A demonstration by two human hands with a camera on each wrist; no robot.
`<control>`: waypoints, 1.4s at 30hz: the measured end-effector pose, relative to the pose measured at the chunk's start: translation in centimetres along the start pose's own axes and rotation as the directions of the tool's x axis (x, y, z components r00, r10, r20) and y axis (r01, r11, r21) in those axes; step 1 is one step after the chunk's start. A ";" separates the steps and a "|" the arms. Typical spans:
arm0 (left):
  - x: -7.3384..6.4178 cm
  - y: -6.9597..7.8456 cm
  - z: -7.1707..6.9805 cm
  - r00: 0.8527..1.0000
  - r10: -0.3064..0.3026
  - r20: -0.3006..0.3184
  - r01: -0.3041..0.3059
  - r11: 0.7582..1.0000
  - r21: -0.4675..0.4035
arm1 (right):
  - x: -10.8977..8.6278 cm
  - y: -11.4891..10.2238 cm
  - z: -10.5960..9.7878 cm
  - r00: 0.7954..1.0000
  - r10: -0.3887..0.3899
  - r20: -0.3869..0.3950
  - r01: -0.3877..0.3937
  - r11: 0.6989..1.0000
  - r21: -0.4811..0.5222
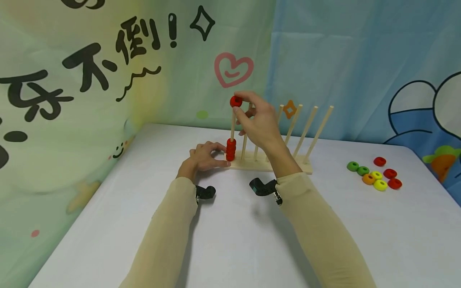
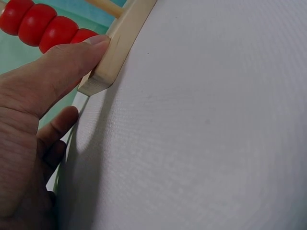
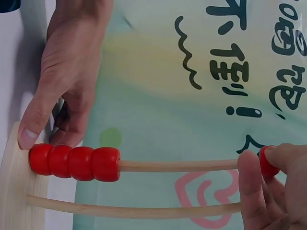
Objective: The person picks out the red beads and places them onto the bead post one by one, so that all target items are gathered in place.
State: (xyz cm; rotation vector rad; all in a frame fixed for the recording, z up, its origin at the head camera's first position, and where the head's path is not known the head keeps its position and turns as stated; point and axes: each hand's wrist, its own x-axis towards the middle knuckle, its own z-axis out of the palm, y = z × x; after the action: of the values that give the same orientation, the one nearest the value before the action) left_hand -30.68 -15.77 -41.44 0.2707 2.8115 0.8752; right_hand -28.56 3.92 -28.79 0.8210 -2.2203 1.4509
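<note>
Touching a wooden base [image 2: 120,48] with the left hand [image 2: 21,110]

Rests the thumb near its end, just beside red beads [image 2: 37,25] in a row. Also shows a wooden rod [image 2: 108,6] at the upper edge and white tabletop [image 2: 206,120] across the right.

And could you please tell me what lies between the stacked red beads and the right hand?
Only bare wooden peg, seen in the right wrist view.

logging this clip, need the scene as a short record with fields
left hand: thumb on left end of wooden base
right hand: pinches a red bead at top of leftmost peg
stacked beads: four red, on that peg
loose beads: three red, two green, two yellow, one orange, on the table right of the base
unclear: whether pinched bead is threaded
</note>
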 end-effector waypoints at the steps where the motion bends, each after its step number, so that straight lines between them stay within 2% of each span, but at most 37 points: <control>1: 0.0 0.0 0.0 1.000 0.000 -0.001 0.000 1.000 0.000 | 0.0 -0.1 0.0 1.000 0.007 0.007 -0.007 1.000 -0.001; 8: -0.2 -0.1 0.0 1.000 -0.001 0.001 0.001 1.000 -0.001 | -0.1 -0.2 0.0 0.998 0.027 0.054 -0.026 0.999 -0.019; 16: -0.2 0.0 -0.1 1.000 -0.009 0.008 0.009 1.000 0.002 | -0.8 -0.4 -0.5 0.996 -0.068 0.054 0.070 0.997 -0.036; 22: -0.1 0.0 0.0 1.000 -0.017 0.008 0.017 1.000 0.004 | -1.7 -0.6 -1.4 0.991 -0.115 0.068 0.113 0.993 0.027; 27: 0.1 0.0 0.2 1.000 -0.028 0.006 0.028 1.000 0.001 | -2.9 -2.4 -2.7 0.985 -0.148 0.088 0.144 0.988 0.053; 33: 0.1 0.1 0.1 1.000 -0.030 -0.002 0.030 1.000 -0.004 | -4.0 -4.0 -3.8 0.977 -0.182 0.110 0.182 0.983 0.011; 42: 0.0 0.2 0.2 1.000 -0.020 -0.003 0.020 1.000 -0.002 | -5.7 -2.7 -5.4 0.972 -0.207 0.115 0.208 0.978 0.000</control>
State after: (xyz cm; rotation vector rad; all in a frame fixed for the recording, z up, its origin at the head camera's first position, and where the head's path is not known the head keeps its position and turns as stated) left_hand -30.66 -15.54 -41.49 0.2411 2.8108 0.8741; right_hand -22.55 9.56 -28.01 1.1216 -2.1457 1.3199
